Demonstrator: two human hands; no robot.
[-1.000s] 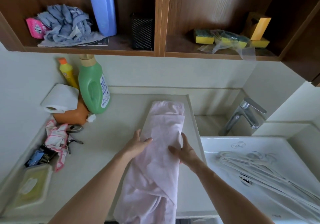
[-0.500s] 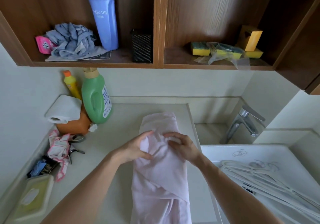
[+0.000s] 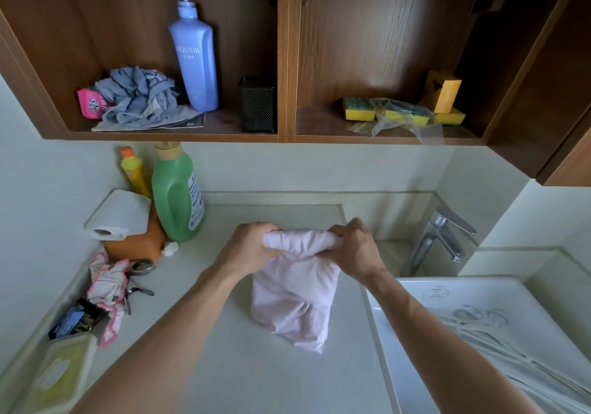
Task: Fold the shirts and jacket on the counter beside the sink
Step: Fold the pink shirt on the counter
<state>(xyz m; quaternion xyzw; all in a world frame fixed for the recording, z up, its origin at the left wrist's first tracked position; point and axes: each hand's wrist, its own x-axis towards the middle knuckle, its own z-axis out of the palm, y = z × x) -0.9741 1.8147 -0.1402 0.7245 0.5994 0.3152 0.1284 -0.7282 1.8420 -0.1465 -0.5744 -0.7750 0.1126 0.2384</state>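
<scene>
Pale pink, soft, finely woven cloth makes up the shirt (image 3: 294,292), which is gathered into a narrow bundle on the smooth off-white surface (image 3: 256,365), just left of the sink (image 3: 479,298). Its far edge is rolled into a thick tube, while its near end is left crumpled and tapers to a point.

The roll is gripped at both ends. The left hand (image 3: 248,247) is curled tightly round the left end and the right hand (image 3: 355,250) round the right end, with the knuckles turned upward.

The glossy white rectangular sink is filled with a tangle of thin pale hangers (image 3: 499,343), and a chrome tap (image 3: 441,240) is set behind it. In the left compartment of the wood-grain shelf (image 3: 172,136) a tall blue pump bottle (image 3: 195,61), a crumpled blue-grey cloth (image 3: 140,96) and a black mesh box (image 3: 258,104) are kept. In the right compartment yellow-and-green sponges (image 3: 359,109) are stored, some inside a clear plastic bag.

At the left of the surface a green plastic bottle (image 3: 176,199) and a slim yellow bottle (image 3: 134,170) are stood against the wall, a white paper roll (image 3: 118,215) is laid on an orange container (image 3: 137,247), and a flat lidded wipes box (image 3: 60,378) is placed near the front edge
</scene>
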